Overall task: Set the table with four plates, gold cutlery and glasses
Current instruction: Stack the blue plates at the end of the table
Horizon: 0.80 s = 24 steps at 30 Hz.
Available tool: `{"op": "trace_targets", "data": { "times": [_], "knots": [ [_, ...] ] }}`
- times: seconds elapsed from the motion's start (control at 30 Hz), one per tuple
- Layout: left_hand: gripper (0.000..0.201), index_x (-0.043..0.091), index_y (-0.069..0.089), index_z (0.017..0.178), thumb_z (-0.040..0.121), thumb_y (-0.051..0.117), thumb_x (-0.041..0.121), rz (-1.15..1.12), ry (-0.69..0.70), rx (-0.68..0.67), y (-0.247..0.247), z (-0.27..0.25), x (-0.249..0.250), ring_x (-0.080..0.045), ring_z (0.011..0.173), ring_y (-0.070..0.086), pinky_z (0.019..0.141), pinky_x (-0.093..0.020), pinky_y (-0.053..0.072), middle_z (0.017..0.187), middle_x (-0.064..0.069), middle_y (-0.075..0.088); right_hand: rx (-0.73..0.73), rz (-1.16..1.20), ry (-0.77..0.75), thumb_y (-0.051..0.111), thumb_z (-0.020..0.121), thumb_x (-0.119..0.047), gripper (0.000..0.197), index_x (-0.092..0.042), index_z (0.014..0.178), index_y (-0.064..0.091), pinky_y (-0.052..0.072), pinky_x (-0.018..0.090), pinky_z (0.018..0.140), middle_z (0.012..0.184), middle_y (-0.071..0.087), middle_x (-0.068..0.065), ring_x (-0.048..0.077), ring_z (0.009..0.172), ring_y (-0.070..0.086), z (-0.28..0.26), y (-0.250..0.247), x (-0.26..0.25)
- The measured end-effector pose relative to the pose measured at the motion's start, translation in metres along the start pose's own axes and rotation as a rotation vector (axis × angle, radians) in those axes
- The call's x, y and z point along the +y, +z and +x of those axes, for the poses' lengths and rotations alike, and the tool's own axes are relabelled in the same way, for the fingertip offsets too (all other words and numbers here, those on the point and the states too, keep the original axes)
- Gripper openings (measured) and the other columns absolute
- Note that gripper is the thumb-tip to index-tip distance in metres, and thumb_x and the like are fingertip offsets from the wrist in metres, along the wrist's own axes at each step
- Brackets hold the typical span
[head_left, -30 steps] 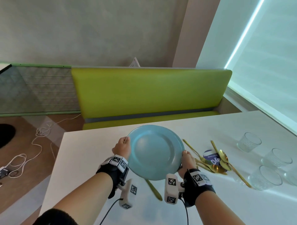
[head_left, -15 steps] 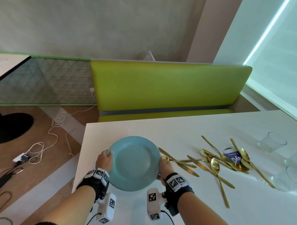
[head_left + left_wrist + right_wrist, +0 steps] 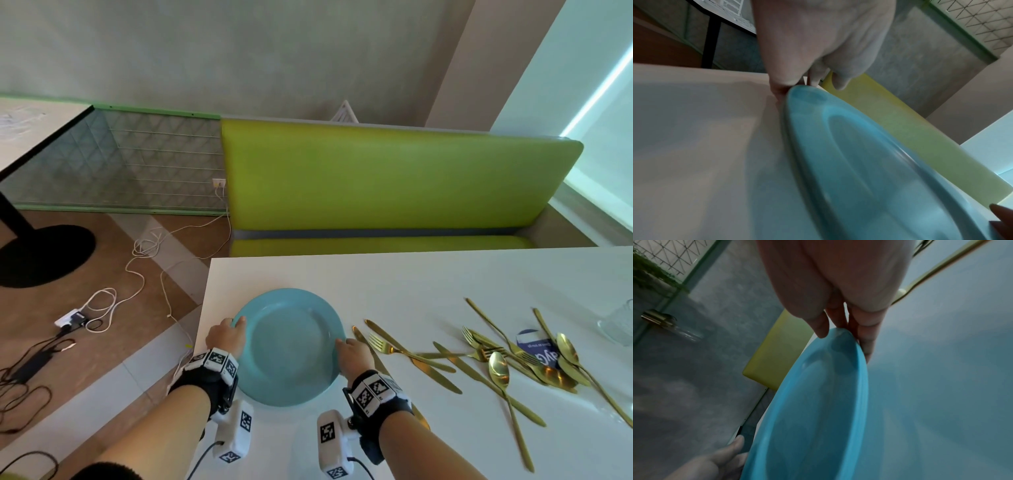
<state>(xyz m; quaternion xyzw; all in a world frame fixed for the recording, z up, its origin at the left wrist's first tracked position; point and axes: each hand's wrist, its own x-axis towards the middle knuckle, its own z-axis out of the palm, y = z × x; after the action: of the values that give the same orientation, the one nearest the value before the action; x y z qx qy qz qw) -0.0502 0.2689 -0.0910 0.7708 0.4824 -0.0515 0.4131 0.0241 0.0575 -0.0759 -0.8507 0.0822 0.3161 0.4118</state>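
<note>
A light blue plate (image 3: 289,346) sits low over the near left corner of the white table (image 3: 411,281). My left hand (image 3: 227,337) grips its left rim, thumb on top. My right hand (image 3: 352,353) grips its right rim. The left wrist view shows the blue plate (image 3: 869,162) at the table surface with my left hand (image 3: 807,81) pinching the rim. In the right wrist view my right hand (image 3: 840,331) pinches the blue plate (image 3: 813,410), thumb above and fingers below. Gold cutlery (image 3: 479,359) lies scattered to the right of the plate. One glass (image 3: 618,327) stands at the right edge.
A round blue label (image 3: 534,346) lies under the spoons. A green bench (image 3: 394,185) runs behind the table. Cables and a power strip (image 3: 72,322) lie on the wooden floor at left, beside a black table base (image 3: 41,250).
Both hands have carried the plate left and down to the near left corner of the table. The view has swung left, so most glasses have left the frame.
</note>
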Motion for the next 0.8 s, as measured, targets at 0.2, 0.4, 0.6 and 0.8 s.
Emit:
{"op": "trace_targets", "data": {
  "times": [0.2, 0.4, 0.6, 0.8],
  "knots": [
    [0.063, -0.002, 0.043, 0.135, 0.088, 0.058, 0.037, -0.227, -0.110, -0.013, -0.023, 0.020, 0.015, -0.037, 0.126, 0.048, 0.105, -0.039, 0.040, 0.137, -0.022, 0.049, -0.028, -0.114, -0.093, 0.043, 0.096, -0.029, 0.039, -0.002, 0.123, 0.053, 0.044, 0.034, 0.093, 0.120, 0.060, 0.015, 0.027, 0.106, 0.056, 0.007, 0.014, -0.035],
    [0.042, -0.007, 0.060, 0.116, 0.089, 0.056, 0.025, -0.487, -0.136, -0.035, -0.041, 0.040, 0.024, -0.031, 0.111, 0.060, 0.092, -0.034, 0.044, 0.115, -0.017, 0.064, -0.032, -0.038, -0.118, 0.046, 0.096, -0.034, 0.044, -0.003, 0.126, 0.047, 0.042, 0.037, 0.099, 0.129, 0.056, 0.016, 0.031, 0.118, 0.053, 0.019, 0.022, -0.065],
    [0.052, 0.000, 0.061, 0.118, 0.086, 0.051, 0.041, -0.616, -0.175, -0.012, -0.045, 0.050, 0.025, -0.032, 0.115, 0.060, 0.104, -0.043, 0.044, 0.123, -0.019, 0.063, -0.005, 0.038, -0.125, 0.049, 0.095, -0.038, 0.046, -0.002, 0.124, 0.048, 0.043, 0.040, 0.100, 0.126, 0.057, 0.018, 0.033, 0.117, 0.054, 0.030, 0.029, -0.074],
    [0.070, -0.001, 0.049, 0.132, 0.084, 0.048, 0.050, -0.633, -0.196, -0.025, -0.046, 0.050, 0.028, -0.033, 0.122, 0.054, 0.104, -0.037, 0.041, 0.133, -0.018, 0.055, -0.008, 0.085, -0.098, 0.048, 0.096, -0.037, 0.053, -0.003, 0.135, 0.039, 0.040, 0.040, 0.104, 0.134, 0.051, 0.016, 0.032, 0.123, 0.049, 0.038, 0.028, -0.076]
  ]
}}
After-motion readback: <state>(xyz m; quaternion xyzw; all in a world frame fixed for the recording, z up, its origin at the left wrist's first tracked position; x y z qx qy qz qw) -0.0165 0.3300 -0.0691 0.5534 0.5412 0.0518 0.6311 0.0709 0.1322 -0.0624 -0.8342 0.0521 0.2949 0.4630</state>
